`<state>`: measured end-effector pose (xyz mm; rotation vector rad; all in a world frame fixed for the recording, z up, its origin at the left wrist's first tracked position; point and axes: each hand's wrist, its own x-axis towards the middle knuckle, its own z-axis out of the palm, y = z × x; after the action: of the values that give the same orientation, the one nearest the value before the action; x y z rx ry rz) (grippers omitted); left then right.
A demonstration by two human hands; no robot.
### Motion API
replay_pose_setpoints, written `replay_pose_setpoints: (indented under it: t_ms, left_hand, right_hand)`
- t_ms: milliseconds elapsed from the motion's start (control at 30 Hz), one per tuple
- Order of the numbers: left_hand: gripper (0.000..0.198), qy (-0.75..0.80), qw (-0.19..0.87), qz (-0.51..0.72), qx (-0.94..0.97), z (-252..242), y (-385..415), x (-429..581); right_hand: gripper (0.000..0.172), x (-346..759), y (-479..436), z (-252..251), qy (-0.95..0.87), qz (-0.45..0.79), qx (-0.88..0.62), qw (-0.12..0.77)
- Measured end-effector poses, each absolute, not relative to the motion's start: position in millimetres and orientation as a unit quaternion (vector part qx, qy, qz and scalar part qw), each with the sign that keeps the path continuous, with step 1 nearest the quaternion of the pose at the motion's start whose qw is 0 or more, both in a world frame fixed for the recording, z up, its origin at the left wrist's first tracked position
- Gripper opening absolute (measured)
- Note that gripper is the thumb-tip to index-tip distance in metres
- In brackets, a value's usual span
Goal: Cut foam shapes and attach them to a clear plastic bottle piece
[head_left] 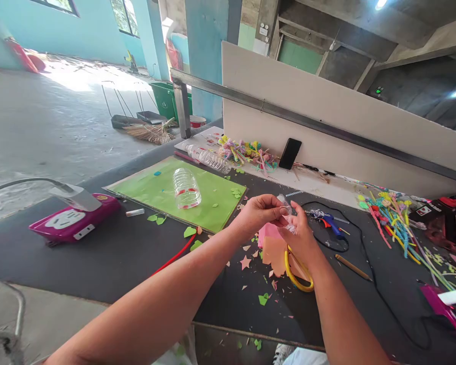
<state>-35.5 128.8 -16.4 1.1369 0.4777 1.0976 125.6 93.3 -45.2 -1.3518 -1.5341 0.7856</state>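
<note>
My left hand [263,210] is closed, its fingertips pinching something thin and pale. My right hand [301,234] is closed around a crumpled-looking clear plastic piece [281,198], mostly hidden by the fingers. Both hands meet above the dark table. Beneath them lie pink paper [269,234], cut orange paper [272,256] and yellow-handled scissors [306,287], whose blades are hidden. A star-shaped paper cutout [245,262] lies to the left among scraps. Right of the hands is a blue glue gun [332,224].
A cut clear bottle part [186,188] stands on a green sheet [144,188]. Behind are another plastic bottle [209,158], coloured pipe cleaners [247,150] and a leaning phone [290,153]. A purple power strip [74,218] sits left; a brown stick [353,267] and black cable lie right.
</note>
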Motion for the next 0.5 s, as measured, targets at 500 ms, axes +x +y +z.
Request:
replay_pose_setpoints:
  t_ms: [500]
  left_hand:
    - [0.034,0.278,0.629,0.569,0.451,-21.3,152.6,-53.4]
  right_hand:
    - [0.046,138.6,104.9,-41.3,-0.434,0.394,-0.416,0.695]
